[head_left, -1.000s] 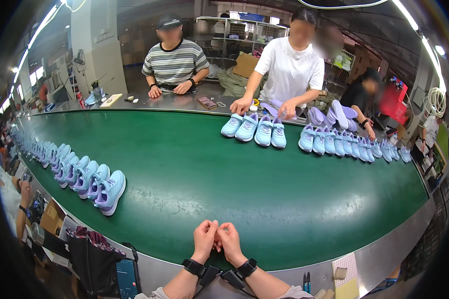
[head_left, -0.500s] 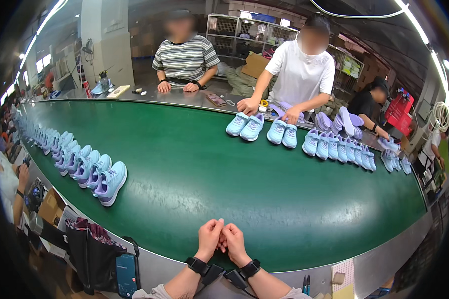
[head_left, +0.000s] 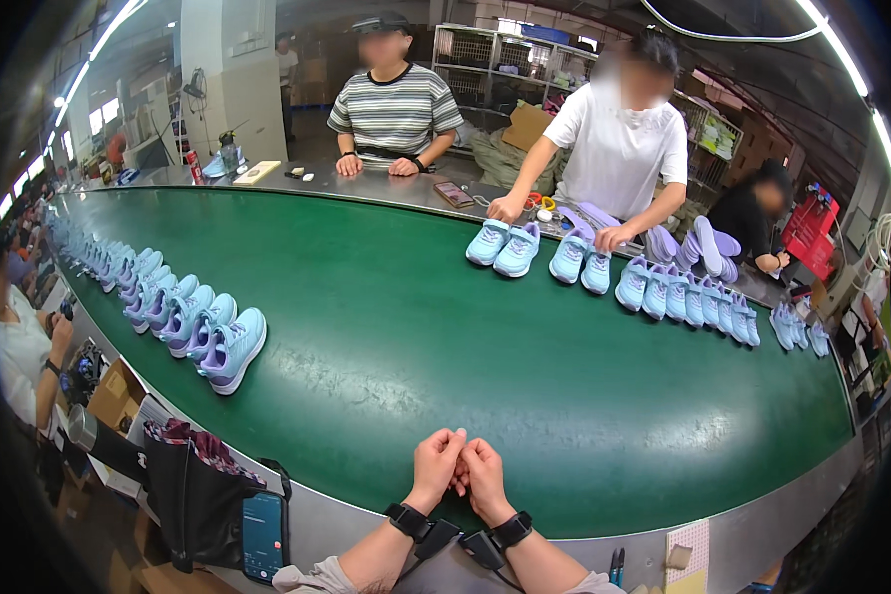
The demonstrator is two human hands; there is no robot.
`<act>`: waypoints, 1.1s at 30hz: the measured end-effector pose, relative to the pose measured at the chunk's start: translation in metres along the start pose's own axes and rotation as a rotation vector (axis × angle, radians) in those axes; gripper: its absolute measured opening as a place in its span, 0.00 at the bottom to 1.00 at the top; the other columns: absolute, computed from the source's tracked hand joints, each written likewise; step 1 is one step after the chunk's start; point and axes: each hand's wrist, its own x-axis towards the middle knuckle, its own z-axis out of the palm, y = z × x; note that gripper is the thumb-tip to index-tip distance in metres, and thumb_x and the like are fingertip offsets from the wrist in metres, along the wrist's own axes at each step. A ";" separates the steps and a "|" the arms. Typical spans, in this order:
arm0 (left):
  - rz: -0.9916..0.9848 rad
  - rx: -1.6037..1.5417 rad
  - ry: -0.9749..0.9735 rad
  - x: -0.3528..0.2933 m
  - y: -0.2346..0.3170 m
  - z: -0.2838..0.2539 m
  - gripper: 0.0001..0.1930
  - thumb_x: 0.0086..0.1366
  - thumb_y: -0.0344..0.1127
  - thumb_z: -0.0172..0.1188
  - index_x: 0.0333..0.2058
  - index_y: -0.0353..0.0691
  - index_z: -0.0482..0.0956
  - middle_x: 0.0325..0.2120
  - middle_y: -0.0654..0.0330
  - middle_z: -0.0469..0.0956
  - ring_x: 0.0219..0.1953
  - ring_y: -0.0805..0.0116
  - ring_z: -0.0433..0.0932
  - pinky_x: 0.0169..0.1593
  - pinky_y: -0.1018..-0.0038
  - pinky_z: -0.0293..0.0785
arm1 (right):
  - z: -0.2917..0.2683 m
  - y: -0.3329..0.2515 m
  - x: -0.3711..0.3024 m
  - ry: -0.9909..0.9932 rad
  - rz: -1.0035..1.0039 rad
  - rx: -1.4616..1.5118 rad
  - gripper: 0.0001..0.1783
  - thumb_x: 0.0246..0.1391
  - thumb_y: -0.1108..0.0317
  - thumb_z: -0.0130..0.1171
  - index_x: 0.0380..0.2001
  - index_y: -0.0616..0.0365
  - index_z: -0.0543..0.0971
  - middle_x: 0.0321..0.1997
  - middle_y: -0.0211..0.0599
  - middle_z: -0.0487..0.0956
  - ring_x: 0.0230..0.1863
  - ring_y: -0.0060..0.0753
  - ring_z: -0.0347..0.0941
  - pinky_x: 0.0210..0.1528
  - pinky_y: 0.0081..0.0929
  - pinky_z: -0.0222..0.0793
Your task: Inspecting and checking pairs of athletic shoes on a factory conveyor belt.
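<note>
My left hand and my right hand meet over the near edge of a green conveyor belt. Fingers of both are curled and touch one another at the tips; I see nothing held in them. Dark straps with small black boxes circle both wrists. Left of my hands, a row of light blue and lilac sneakers runs away along the belt's near side. Across the belt, a co-worker in white has one hand at a pair of sneakers and the other at a second pair.
More sneakers line the far right side. Lilac insoles and a phone lie on the far metal ledge. Beside me are a black bag, another phone, pens and a notepad. A striped-shirted person stands opposite.
The whole view has shifted slightly, while my hands stay together. The co-worker's second pair of sneakers has come a little apart. Far right, another person's hand has left the shoes.
</note>
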 end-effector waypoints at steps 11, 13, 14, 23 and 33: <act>0.013 0.015 0.018 -0.003 0.002 0.005 0.17 0.67 0.41 0.54 0.19 0.42 0.70 0.09 0.69 0.66 0.08 0.82 0.62 0.11 0.83 0.54 | -0.002 -0.001 0.000 -0.013 -0.017 -0.014 0.11 0.62 0.65 0.49 0.25 0.54 0.66 0.16 0.28 0.68 0.11 0.15 0.60 0.10 0.14 0.55; -0.008 0.013 -0.004 -0.005 0.005 0.004 0.17 0.67 0.41 0.55 0.21 0.39 0.71 0.11 0.67 0.69 0.10 0.82 0.65 0.12 0.82 0.58 | -0.001 -0.001 -0.001 -0.005 -0.022 -0.019 0.11 0.62 0.66 0.49 0.25 0.54 0.66 0.16 0.27 0.68 0.11 0.16 0.60 0.09 0.14 0.55; -0.010 0.013 0.002 -0.005 0.005 0.004 0.17 0.67 0.41 0.55 0.21 0.39 0.71 0.11 0.67 0.69 0.10 0.82 0.65 0.12 0.82 0.58 | -0.002 0.000 0.000 0.004 -0.021 -0.019 0.11 0.62 0.66 0.49 0.24 0.54 0.66 0.16 0.27 0.67 0.11 0.16 0.60 0.09 0.14 0.55; 0.020 0.007 -0.028 -0.007 0.008 0.006 0.17 0.67 0.42 0.55 0.20 0.40 0.70 0.11 0.67 0.68 0.09 0.81 0.66 0.09 0.83 0.58 | -0.002 0.002 0.001 -0.004 -0.035 -0.047 0.12 0.62 0.65 0.49 0.25 0.54 0.67 0.16 0.26 0.67 0.11 0.15 0.59 0.09 0.14 0.56; 0.032 0.031 -0.026 -0.006 0.007 0.009 0.17 0.67 0.42 0.54 0.21 0.39 0.70 0.11 0.66 0.69 0.08 0.80 0.66 0.09 0.83 0.59 | -0.006 0.000 0.001 -0.010 -0.029 -0.013 0.11 0.61 0.66 0.50 0.25 0.57 0.66 0.16 0.30 0.70 0.11 0.17 0.63 0.10 0.14 0.57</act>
